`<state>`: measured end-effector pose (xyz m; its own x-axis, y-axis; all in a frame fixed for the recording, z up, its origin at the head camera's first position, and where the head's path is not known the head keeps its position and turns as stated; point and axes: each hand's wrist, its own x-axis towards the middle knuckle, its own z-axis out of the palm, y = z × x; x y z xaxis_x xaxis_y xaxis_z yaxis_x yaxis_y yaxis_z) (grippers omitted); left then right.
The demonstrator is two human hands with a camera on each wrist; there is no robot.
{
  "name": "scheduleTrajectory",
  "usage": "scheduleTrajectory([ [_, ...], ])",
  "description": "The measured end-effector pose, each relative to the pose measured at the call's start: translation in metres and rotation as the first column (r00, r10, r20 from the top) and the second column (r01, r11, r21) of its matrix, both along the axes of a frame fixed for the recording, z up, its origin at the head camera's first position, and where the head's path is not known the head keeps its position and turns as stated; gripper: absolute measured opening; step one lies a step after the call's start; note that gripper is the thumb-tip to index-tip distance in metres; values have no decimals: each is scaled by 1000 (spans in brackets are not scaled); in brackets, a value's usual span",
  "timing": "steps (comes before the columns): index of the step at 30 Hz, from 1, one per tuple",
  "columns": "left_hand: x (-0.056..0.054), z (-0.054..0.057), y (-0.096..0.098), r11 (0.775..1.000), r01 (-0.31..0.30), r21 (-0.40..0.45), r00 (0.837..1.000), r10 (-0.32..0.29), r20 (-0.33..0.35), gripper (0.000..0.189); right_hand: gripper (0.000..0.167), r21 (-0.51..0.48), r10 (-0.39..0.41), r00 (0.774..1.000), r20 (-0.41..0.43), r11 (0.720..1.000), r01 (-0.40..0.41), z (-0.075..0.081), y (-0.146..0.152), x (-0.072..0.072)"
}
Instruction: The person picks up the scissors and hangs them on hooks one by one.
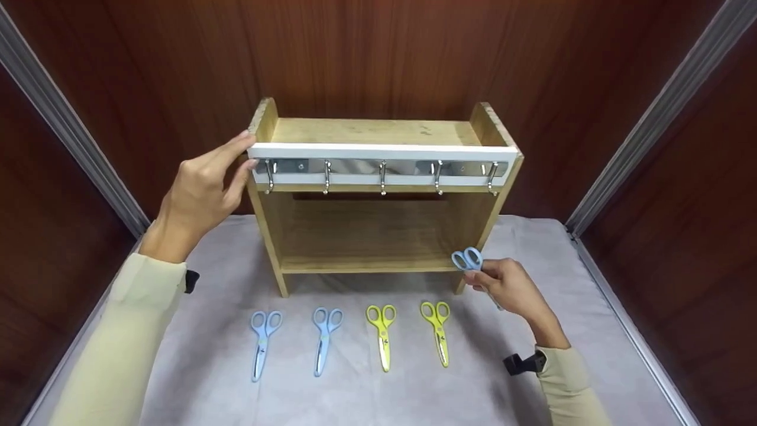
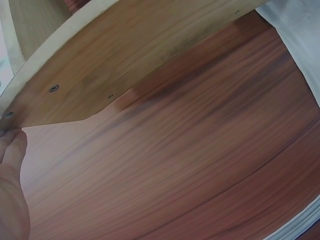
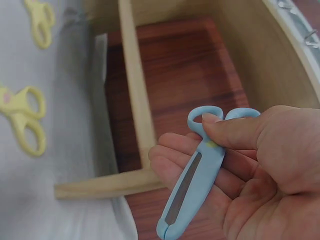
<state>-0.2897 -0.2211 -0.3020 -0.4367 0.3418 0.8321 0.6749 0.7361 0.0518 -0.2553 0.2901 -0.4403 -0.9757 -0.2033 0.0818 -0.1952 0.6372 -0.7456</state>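
A pair of blue scissors (image 3: 200,175) is pinched by my right hand (image 1: 511,287), thumb near the handle loops and blades lying across the fingers. In the head view this hand is before the right leg of a wooden shelf (image 1: 366,269), loops pointing up. My left hand (image 1: 204,189) grips the shelf's upper left corner, at the end of a white board (image 1: 384,151). Along that board runs a metal rail with several double hooks (image 1: 382,177), nothing hanging on them. In the left wrist view only part of the left hand (image 2: 11,185) shows, touching the side panel (image 2: 100,65).
On the grey cloth (image 1: 355,402) before the shelf lie two blue scissors (image 1: 259,346) (image 1: 323,343) at left and two yellow scissors (image 1: 383,337) (image 1: 439,334) at right, loops toward the shelf. Brown wood-grain walls (image 1: 378,59) stand behind and on both sides.
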Motion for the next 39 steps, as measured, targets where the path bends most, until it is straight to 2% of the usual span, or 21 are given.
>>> scheduleTrajectory([
  [8,-1,-1,1,1000,-1,4,1000,1,8,37,22,-60,-1,1000,-21,998,0,15,-7,1],
  [13,0,-1,1,1000,-2,5,1000,2,8,37,25,-132,4,1000,-22,991,-7,24,-10,3],
  [20,0,-2,1,1000,1,8,1000,-1,7,37,27,-254,23,1000,-8,967,-24,39,-14,3],
  [24,-1,-1,0,1000,-2,0,1000,2,-3,37,29,-324,4,1000,-15,946,-8,50,-17,2],
  [31,-1,-1,1,1000,3,6,1000,-3,5,37,32,-345,-7,999,-47,938,-10,72,-23,5],
  [35,-2,-2,2,1000,4,14,1000,-4,9,37,35,-403,6,999,-45,915,-23,79,-26,8],
  [39,-2,-3,2,1000,-1,12,1000,0,18,38,34,-425,9,997,-73,904,-39,82,-27,8],
])
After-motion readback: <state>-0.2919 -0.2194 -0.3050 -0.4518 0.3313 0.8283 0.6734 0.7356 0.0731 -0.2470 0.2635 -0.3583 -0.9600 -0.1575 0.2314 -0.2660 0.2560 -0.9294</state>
